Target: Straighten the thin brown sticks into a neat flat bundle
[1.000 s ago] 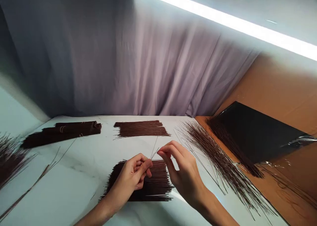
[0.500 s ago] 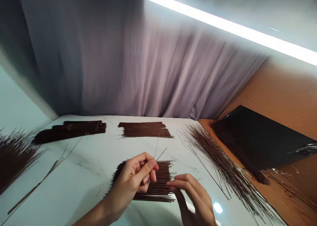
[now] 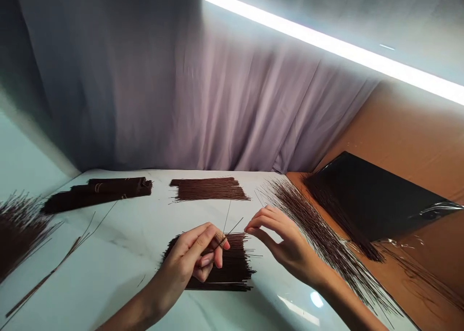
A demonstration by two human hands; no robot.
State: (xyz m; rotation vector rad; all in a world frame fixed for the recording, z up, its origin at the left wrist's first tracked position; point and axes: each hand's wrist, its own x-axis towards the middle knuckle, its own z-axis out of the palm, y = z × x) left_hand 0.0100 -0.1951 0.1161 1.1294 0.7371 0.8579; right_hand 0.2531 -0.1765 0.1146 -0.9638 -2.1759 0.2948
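A: What does the left hand (image 3: 197,253) have hold of?
B: Thin brown sticks (image 3: 234,228). Its fingers are curled in and the thumb lies over them; two ends poke out past the fingertips, one upward, one slanting toward the right hand (image 3: 286,241).
A: And the right hand?
B: It's raised just beside those ends, thumb and forefinger tips meeting or nearly so, the other fingers loosely bent. I can't tell whether anything is between the tips.
A: What's below the hands?
B: A dark pile (image 3: 237,266) of sticks, partly hidden by the left hand, on the white table (image 3: 137,244). I can't tell if the hand touches it.
A: Beyond them?
B: A flatter stack (image 3: 208,189) straight ahead, and dark rolls (image 3: 108,190) ahead and to the left, with pale bands around them. The curtain (image 3: 224,104) hangs behind.
A: To the sides?
B: Left of the left hand, a thin bunch (image 3: 50,274), then a bushy heap (image 3: 18,241) farther out. Right of the right hand, a loose spread (image 3: 308,220) of sticks, and past it a black sheet (image 3: 373,200).
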